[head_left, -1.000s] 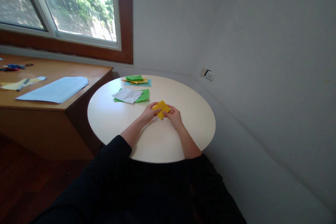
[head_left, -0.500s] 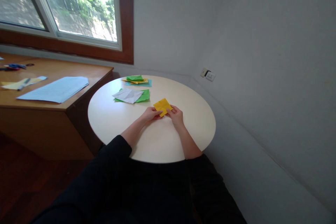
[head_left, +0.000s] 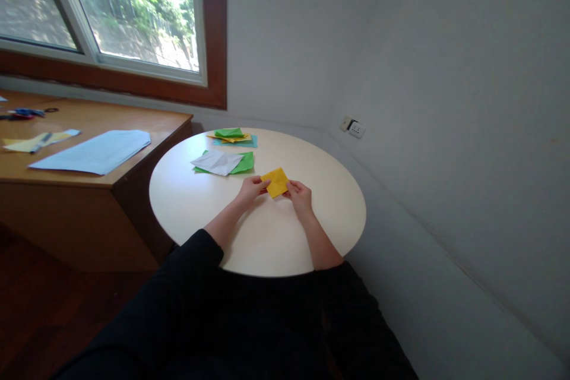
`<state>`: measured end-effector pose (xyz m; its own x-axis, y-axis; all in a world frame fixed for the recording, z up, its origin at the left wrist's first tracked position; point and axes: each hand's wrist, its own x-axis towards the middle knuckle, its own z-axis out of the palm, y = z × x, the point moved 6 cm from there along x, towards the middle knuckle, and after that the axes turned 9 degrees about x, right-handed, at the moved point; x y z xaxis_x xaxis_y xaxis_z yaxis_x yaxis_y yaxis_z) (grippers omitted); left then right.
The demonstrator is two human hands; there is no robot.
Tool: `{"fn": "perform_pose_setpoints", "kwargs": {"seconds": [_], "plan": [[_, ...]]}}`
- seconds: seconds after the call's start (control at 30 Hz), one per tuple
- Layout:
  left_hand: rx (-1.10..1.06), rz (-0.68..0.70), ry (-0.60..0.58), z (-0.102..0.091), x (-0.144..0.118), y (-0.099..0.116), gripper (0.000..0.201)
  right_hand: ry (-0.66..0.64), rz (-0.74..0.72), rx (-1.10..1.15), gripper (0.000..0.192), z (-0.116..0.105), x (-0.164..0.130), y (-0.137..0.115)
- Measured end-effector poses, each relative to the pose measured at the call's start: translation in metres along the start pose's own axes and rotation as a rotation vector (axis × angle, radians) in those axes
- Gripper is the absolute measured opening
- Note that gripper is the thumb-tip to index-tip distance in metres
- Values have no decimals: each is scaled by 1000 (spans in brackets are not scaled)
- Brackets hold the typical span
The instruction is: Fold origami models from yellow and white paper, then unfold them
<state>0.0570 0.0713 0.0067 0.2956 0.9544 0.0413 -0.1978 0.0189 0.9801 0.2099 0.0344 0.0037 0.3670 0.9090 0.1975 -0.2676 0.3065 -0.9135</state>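
Observation:
A small folded yellow paper square (head_left: 276, 181) is held over the middle of a round cream table (head_left: 196, 208). My left hand (head_left: 252, 189) pinches its left edge and my right hand (head_left: 300, 196) pinches its right edge. The paper is turned like a diamond, with its far corner pointing toward the wall. Both forearms rest over the near side of the table.
A white sheet on green paper (head_left: 220, 161) lies left of my hands. A pile of green, yellow and teal papers (head_left: 232, 136) sits at the far edge. A wooden desk (head_left: 84, 184) on the left carries a light blue sheet (head_left: 93, 151). A wall socket (head_left: 353, 126) is at right.
The yellow paper has been lifted and shifted a little between my fingers; a second ago both hands pressed on it, now they pinch its side edges.

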Motion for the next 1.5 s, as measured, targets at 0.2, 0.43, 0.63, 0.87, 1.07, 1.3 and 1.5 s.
{"fn": "perform_pose_setpoints", "kwargs": {"seconds": [0.2,0.43,0.63,0.87,1.07,1.3,1.5], "plan": [[-45,28,-4,2,2,1,19,14,80,25,21,0,0,3],[40,48,104,-5,6,-1,14,-67,108,0,25,7,-3,4],[247,96,-59,6,5,-7,14,-71,62,-15,34,7,-2,3],[273,81,-134,15,-2,-6,18,-9,-19,11,27,3,-2,-4],[167,-40,-189,17,-6,-8,26,110,-31,32,27,-6,2,-4],[182,-134,-397,26,-15,-13,25,194,-56,57,29,-13,0,-8],[277,-70,-435,26,-16,-10,23,224,-71,102,30,-16,1,-10]]}}
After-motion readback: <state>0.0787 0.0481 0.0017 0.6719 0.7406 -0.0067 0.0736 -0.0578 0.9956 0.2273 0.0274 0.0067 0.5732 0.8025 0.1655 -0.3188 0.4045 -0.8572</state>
